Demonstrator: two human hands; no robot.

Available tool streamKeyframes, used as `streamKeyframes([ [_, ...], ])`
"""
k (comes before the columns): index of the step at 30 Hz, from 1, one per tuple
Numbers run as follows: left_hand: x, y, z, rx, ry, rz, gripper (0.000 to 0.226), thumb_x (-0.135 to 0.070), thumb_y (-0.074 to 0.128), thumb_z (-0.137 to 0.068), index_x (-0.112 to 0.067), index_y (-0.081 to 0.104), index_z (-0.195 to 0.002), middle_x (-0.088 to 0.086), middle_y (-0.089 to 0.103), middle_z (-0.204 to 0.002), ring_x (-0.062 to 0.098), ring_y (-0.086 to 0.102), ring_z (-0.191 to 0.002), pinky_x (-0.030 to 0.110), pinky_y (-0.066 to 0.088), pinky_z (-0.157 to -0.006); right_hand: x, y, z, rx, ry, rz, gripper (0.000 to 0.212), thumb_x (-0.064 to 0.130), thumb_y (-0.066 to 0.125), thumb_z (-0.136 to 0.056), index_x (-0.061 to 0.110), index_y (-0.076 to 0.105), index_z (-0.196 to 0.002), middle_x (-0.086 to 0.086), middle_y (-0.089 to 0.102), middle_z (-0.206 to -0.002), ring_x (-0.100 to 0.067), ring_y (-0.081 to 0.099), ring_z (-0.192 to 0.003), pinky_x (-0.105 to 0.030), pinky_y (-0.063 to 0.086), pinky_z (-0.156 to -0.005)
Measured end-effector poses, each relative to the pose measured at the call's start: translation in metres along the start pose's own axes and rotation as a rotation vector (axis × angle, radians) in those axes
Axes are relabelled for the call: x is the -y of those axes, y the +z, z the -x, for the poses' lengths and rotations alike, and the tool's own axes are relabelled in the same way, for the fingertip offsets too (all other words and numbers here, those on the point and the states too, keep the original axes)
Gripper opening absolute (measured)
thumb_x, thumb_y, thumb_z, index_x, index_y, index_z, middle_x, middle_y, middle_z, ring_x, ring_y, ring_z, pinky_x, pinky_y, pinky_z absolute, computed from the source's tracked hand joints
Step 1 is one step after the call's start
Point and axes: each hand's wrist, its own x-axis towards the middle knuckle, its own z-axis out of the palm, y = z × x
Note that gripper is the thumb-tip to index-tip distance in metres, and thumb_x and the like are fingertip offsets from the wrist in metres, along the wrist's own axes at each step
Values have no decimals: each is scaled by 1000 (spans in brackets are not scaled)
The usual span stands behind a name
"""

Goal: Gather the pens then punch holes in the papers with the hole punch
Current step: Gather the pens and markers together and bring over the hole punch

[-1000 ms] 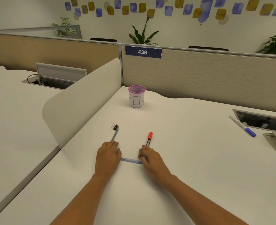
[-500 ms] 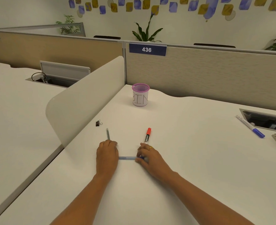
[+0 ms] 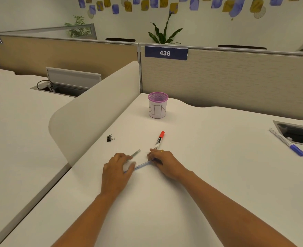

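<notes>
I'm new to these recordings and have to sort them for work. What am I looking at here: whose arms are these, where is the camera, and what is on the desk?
There is no machine. A camera worn on a person's head looks down at their own bare arms over a white desk. The left hand rests on a grey pen; the right hand touches a red-capped marker. A blue pen lies between the hands. Whether any is truly gripped is unclear. Also on the desk: a black binder clip, a purple mesh cup labelled BIN, and a blue-capped marker far right. No papers or hole punch show.
</notes>
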Motion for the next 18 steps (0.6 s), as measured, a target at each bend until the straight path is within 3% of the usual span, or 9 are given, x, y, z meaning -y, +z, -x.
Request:
streamKeyframes([
  [3, 3, 3, 1, 62, 122, -133, 38, -49, 59, -76, -25, 70, -102, -4, 63, -104, 17, 60, -93, 34, 40, -77, 2, 2, -8, -14, 3, -10, 16, -2, 51, -90, -4, 63, -100, -15, 66, -112, -22, 47, -130, -21, 36, -101],
  [7, 3, 5, -1, 47, 147, -189, 19, -23, 65, -84, -19, 71, -101, 2, 65, -103, 27, 61, -94, 36, 42, -74, 1, 5, -6, -95, 44, -11, 15, 4, 55, -90, 0, 62, -102, -12, 65, -115, -19, 45, -131, -10, 30, -96],
  [10, 1, 7, -5, -37, 96, -220, 17, -9, 65, -83, -11, 73, -98, 10, 68, -97, 34, 62, -86, 39, 45, -67, 2, 9, 1, -136, 60, 18, 18, 4, 51, -92, 0, 61, -106, -11, 61, -120, -17, 44, -131, -14, 32, -99],
  [13, -1, 12, -12, -41, -16, -264, 23, -14, 55, -90, -14, 69, -109, 9, 65, -108, 33, 57, -96, 38, 41, -71, 11, 18, 8, -170, 40, 51, 21, 2, 48, -92, -1, 62, -108, -12, 61, -120, -18, 45, -130, -22, 36, -102],
  [18, -6, 14, -22, -119, -35, -294, 25, -24, 56, -90, -18, 67, -112, 8, 66, -110, 32, 58, -99, 40, 42, -72, 30, 39, 15, -129, -50, 47, 22, 9, 52, -91, 5, 61, -111, -8, 61, -122, -17, 48, -127, -18, 33, -102],
])
